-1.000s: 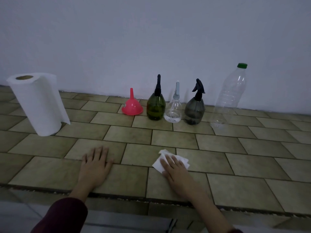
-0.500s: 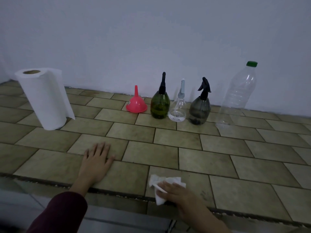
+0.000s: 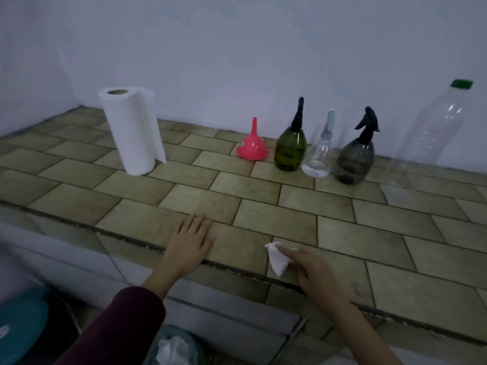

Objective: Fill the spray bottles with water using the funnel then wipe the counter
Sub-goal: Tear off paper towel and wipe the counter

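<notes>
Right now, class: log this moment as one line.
stage: wiping | left hand: flat on counter | right hand: pinching paper towel piece at front edge | spray bottles: capped

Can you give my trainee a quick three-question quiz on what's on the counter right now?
1. True or false: the pink funnel stands mouth down, spout up, left of the green spray bottle.
2. Which hand holds the crumpled paper towel at the counter's front edge?
A. left hand
B. right hand
C. neither
3. Fill in: the large clear bottle at the far right has a ___ cap.

Key
1. True.
2. B; the left hand lies flat on the tiles.
3. Green.
</notes>
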